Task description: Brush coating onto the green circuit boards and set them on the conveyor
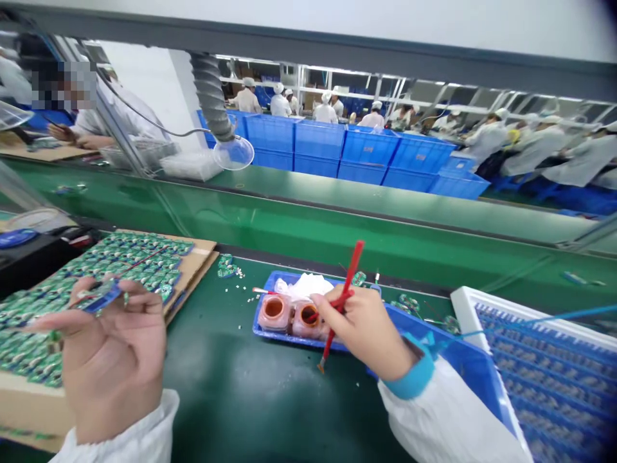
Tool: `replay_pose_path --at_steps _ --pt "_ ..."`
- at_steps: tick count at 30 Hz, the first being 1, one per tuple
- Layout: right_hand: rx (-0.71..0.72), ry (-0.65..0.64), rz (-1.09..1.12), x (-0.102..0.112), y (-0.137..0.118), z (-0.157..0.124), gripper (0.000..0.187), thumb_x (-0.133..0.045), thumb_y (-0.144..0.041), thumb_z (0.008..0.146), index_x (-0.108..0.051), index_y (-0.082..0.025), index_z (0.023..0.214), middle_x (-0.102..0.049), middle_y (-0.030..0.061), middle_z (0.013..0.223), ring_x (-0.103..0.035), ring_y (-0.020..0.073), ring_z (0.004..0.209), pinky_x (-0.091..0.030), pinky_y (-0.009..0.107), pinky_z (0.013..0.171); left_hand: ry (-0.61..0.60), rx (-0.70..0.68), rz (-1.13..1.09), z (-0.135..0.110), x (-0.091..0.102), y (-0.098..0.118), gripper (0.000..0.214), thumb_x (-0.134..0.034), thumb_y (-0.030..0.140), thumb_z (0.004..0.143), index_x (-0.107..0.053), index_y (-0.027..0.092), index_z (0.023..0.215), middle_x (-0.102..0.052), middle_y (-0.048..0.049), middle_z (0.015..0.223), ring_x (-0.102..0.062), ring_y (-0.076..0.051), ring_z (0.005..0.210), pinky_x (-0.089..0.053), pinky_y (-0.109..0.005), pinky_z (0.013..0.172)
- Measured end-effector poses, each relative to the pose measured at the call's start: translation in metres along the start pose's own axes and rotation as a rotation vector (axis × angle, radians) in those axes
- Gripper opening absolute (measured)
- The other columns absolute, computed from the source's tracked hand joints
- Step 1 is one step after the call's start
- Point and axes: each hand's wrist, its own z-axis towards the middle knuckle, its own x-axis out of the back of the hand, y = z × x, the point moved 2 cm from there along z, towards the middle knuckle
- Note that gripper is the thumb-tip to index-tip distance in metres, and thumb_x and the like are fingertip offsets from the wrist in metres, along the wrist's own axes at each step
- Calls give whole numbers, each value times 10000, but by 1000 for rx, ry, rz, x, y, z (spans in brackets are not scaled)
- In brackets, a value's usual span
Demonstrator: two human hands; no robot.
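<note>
My left hand (118, 360) is raised at the left, fingertips closed on the edges of a small circuit board (103, 298) with a blue rim. My right hand (369, 328), with a blue band at the wrist, grips a red-handled brush (354, 263), its bristles pointing down over the bench. A second red stick crosses it at the fingers and reaches toward the right jar; whether the hand holds that one too, I cannot tell. Two pinkish jars, the left jar (274, 308) and the right jar (307, 314), stand in a blue tray (263, 331) beside white tissue (311, 286).
Cardboard (205, 257) bearing rows of green circuit boards (144, 247) lies at the left. Loose boards (226, 265) and tiny white bits dot the green bench (231, 392). A white-framed tray (465, 299) of small parts is at the right. An extraction hose (212, 96) hangs ahead.
</note>
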Motion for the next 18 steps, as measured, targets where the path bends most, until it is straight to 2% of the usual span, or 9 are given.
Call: replay_pose_path --at_steps 2,5,11,15,18 --pt "-4 -4 -12 -8 3 4 545 -438 -381 1067 -561 -162 583 -566 12 618 -585 156 608 -431 248 607 -4 25 -83 -7 -7 -3 540 -968 457 315 -703 244 735 -609 108 755 -588 -48 743 -499 -77 588" --pt "6 16 -6 -8 3 7 516 -443 -338 1048 -568 -165 579 -568 -3 613 -580 144 591 -423 244 610 9 48 -79 -13 -10 -5 502 -971 434 296 -727 253 695 -597 105 722 -588 -59 708 -496 -93 554" --pt "12 120 38 25 -18 -6 443 -526 -227 1037 -599 -161 606 -567 -22 610 -568 118 557 -435 208 576 49 99 -52 -10 -1 -13 599 -960 473 244 -728 231 741 -595 71 730 -597 -81 697 -510 -112 550" --pt "26 232 36 45 -29 -25 386 -549 -171 1040 -641 -192 665 -596 -50 692 -591 103 645 -463 182 639 -107 37 21 -19 3 -28 573 -967 429 330 -739 264 828 -647 59 849 -654 -106 701 -551 -158 581" --pt "55 311 -36 54 -31 -37 368 -549 -178 1051 -660 -210 701 -598 -57 708 -589 99 662 -465 184 666 -239 -8 110 -34 1 -39 582 -969 400 386 -748 256 904 -654 39 938 -681 -121 722 -603 -214 694"
